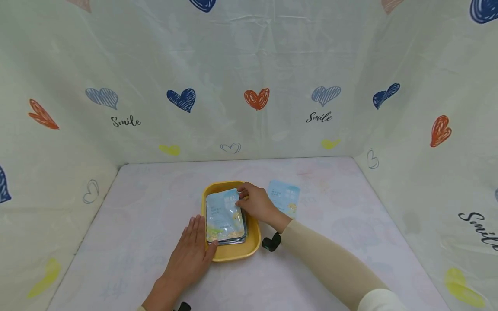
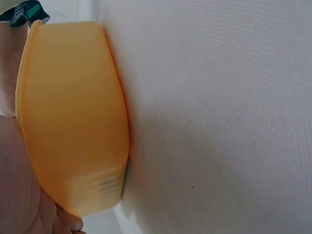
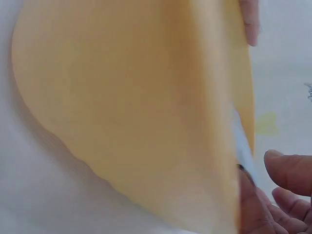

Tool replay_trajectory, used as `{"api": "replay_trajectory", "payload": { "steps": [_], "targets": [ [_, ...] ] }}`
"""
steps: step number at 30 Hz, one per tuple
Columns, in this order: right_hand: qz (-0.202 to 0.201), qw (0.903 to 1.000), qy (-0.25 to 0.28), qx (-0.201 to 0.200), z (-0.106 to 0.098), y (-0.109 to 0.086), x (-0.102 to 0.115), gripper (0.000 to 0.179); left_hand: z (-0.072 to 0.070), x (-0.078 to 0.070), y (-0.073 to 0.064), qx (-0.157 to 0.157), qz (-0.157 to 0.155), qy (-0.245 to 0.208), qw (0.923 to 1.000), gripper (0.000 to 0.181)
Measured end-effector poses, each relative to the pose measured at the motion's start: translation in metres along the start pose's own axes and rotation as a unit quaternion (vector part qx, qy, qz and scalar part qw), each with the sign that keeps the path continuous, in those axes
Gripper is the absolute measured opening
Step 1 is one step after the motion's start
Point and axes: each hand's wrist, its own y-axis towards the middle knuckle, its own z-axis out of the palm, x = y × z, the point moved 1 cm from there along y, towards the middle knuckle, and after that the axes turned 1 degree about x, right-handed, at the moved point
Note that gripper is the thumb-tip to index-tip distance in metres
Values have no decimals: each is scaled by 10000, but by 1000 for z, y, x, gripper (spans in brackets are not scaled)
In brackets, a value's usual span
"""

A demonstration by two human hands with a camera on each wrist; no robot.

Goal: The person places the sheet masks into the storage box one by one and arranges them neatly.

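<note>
A yellow plastic tray (image 1: 253, 239) holds a stack of flat light blue printed packets (image 1: 223, 216) with shiny dark edges. My left hand (image 1: 190, 248) rests along the tray's left side, fingers straight and thumb over the front rim; the left wrist view has it against the tray wall (image 2: 73, 117). At the top packet's upper right corner is my right hand (image 1: 256, 202). Seen from the right wrist, its thumb (image 3: 287, 170) stands apart from the packet edge (image 3: 243, 148), while the other fingers reach in at the tray rim. Their tips are partly hidden.
Another light blue packet (image 1: 283, 196) lies flat on the pale table (image 1: 155, 203), just right of the tray and behind my right wrist. A dark wrist device (image 1: 271, 242) hangs under that wrist. Heart-printed curtains (image 1: 256, 134) enclose the table's back and sides.
</note>
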Motion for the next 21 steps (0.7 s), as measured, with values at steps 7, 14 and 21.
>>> {"api": "replay_trajectory", "payload": {
  "steps": [7,14,21],
  "targets": [
    [142,9990,413,-33,-9,-1,-4,33,0,0,0,66,-79,-21,9999,86],
    [-88,9945,982,-357,-19,-3,-13,31,1,0,0,63,-93,-26,9999,86],
    [-231,9901,1027,-933,-36,-7,-35,33,2,1,0,-2,-56,-46,10000,85]
  ]
}}
